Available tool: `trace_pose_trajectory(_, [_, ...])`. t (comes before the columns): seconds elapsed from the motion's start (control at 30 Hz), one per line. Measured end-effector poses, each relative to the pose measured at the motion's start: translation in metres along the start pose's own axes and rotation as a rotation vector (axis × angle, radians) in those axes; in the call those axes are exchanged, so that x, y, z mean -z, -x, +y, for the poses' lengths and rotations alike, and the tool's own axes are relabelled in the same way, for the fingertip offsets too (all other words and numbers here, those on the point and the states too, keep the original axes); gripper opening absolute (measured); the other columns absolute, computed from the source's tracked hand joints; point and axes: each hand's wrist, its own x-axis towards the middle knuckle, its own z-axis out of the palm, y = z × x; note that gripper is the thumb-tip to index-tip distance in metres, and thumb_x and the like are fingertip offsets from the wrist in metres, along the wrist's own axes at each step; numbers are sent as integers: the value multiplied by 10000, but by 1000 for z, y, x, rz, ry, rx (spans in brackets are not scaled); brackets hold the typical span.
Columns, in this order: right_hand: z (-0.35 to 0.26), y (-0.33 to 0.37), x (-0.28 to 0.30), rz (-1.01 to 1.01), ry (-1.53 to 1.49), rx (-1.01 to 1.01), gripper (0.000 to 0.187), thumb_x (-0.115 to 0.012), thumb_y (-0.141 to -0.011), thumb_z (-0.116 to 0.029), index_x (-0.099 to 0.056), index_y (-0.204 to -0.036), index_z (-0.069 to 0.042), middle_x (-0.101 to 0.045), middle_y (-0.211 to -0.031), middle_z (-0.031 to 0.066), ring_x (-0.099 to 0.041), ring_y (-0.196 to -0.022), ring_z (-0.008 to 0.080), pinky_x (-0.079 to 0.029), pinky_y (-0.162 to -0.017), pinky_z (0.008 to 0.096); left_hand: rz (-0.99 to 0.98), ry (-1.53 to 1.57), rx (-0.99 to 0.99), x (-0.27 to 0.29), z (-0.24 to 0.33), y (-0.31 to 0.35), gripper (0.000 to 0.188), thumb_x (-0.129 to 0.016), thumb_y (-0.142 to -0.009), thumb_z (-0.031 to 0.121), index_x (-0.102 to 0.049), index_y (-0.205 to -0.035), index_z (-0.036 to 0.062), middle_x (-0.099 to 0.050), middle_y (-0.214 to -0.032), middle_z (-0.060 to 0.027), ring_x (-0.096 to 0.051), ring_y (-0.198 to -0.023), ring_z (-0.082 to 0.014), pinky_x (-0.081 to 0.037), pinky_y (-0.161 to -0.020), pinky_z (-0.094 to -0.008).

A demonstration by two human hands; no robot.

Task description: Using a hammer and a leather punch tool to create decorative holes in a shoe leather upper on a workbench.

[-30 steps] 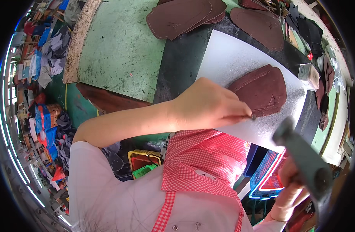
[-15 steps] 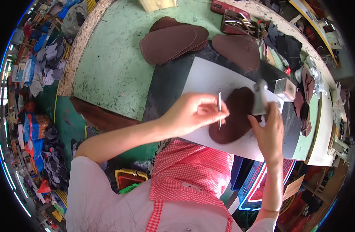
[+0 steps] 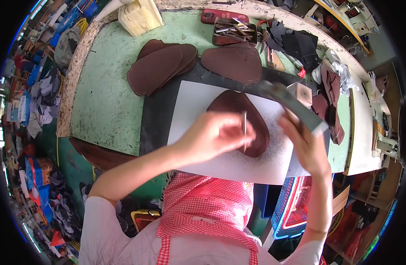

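Over the white board (image 3: 185,99), my left hand (image 3: 214,137) pinches a slim metal punch (image 3: 245,121), held upright. Beneath it lies a dark brown leather piece (image 3: 258,123) with a rounded outline, partly covered by that hand. To the right, my right hand (image 3: 308,148) grips a hammer (image 3: 295,106) raised above the board's right side. Its grey metal head is smeared by motion, and most of the handle is hidden by the fingers. I cannot tell whether the punch tip touches the leather.
Stacked brown leather pieces (image 3: 156,68) and another single piece (image 3: 234,62) lie behind the board. A red tin (image 3: 234,37) holds metal tools. A small block (image 3: 300,94) stands beside the hammer. Yellowish block (image 3: 141,17) at the back; baskets (image 3: 289,207) below the table's right edge.
The right hand has lifted and swung the hammer, whose head now slants across above the hand. The leather piece has been turned on the board. My view has shifted rightward.
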Motion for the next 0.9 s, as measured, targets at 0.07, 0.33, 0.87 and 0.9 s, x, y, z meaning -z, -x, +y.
trace_pose_trajectory(0.07, [12, 44, 15, 53, -59, -194, 331, -571, -928, -79, -539, -1248, -2, -525, -788, 16, -451, -632, 94, -364, -574, 249, 114, -7, -132, 4, 6, -34, 139, -633, -901, 61, -638, -1024, -5, -678, -923, -47, -659, -852, -116, -529, -772, -241])
trace_pose_trajectory(0.33, [31, 113, 19, 37, -85, -378, 106, -624, -875, -79, -549, -882, -5, -454, -564, 33, -430, -531, 103, -356, -495, 284, 304, -772, -727, -29, -4, -186, 120, -698, -842, 138, -695, -925, 51, -693, -768, -56, -666, -722, -107, -482, -611, -259])
trace_pose_trajectory(0.87, [50, 113, 14, -51, -101, -393, 148, -682, -833, -63, -561, -889, 1, -586, -645, 84, -549, -552, 122, -420, -509, 268, -120, 255, 293, -9, 15, -57, 189, -627, -916, 100, -607, -1076, 1, -685, -942, -91, -680, -845, -141, -580, -723, -258])
trace_pose_trajectory(0.9, [51, 114, 11, -51, -98, -395, 148, -682, -833, -63, -561, -889, 1, -586, -645, 84, -549, -552, 122, -420, -509, 268, -125, 282, 266, -13, 11, -57, 171, -623, -915, 73, -615, -1067, -6, -685, -943, -84, -676, -852, -131, -577, -731, -252])
